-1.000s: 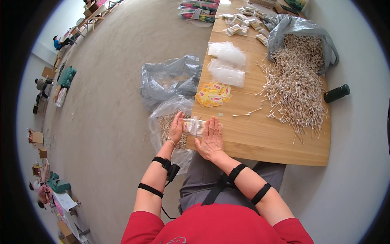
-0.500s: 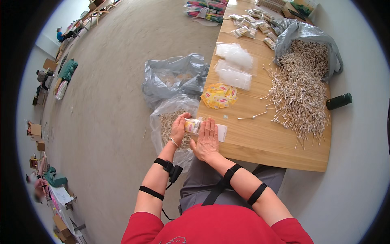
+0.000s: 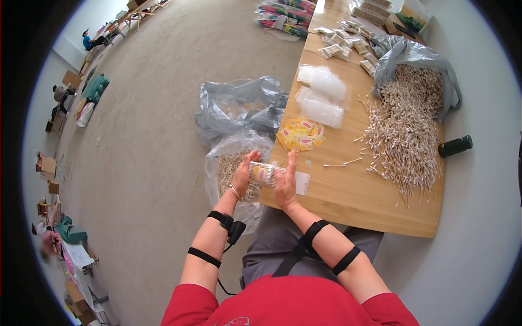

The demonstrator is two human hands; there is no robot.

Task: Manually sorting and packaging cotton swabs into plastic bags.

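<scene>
A clear packet of cotton swabs (image 3: 261, 173) with a yellow label lies level between my two hands at the table's left edge. My left hand (image 3: 243, 175) has its palm and straight fingers against the packet's left end. Upright on its edge, my right hand (image 3: 286, 183) presses the other end with fingers stretched. Partly behind the right hand, a white card (image 3: 302, 183) rests on the table. Just beyond are yellow printed labels (image 3: 300, 134) in a loose pile. Two single swabs (image 3: 342, 163) lie to the right of my right hand.
A large heap of swabs (image 3: 405, 136) spills from a grey bag (image 3: 416, 51) on the wooden table (image 3: 348, 204). Clear bags (image 3: 321, 106) and filled packets (image 3: 348, 41) lie farther back. A dark green cylinder (image 3: 455, 146) stands right. Two open bags (image 3: 239, 103) sit left of the table.
My right hand has turned from lying flat over the packet to standing on edge at its right end, uncovering more of the packet. The view has shifted slightly.
</scene>
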